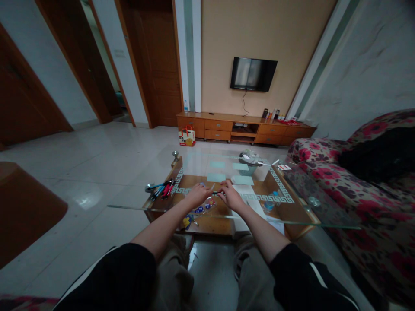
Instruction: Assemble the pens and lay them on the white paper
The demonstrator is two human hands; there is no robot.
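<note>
My left hand point(197, 195) and my right hand point(231, 197) meet over the near part of the glass coffee table point(191, 179). A slim pen-like piece point(215, 193) with a dark end sits between them, pinched in my right fingers. The left fingers are closed close beside it, and a thin pale stick point(212, 186) shows at their tips. What exactly the left hand grips is too small to make out. Several pens point(164, 189), blue, black and red, lie in a pile to the left. Under my left wrist lies a clear plastic wrapper point(204, 208) with blue round marks.
A dark bowl point(250, 160) holding crumpled plastic stands at the table's far right. A small card point(284, 167) lies near that corner. Through the glass shows the wooden lower shelf with papers. A flowered sofa point(311, 151) borders the right side.
</note>
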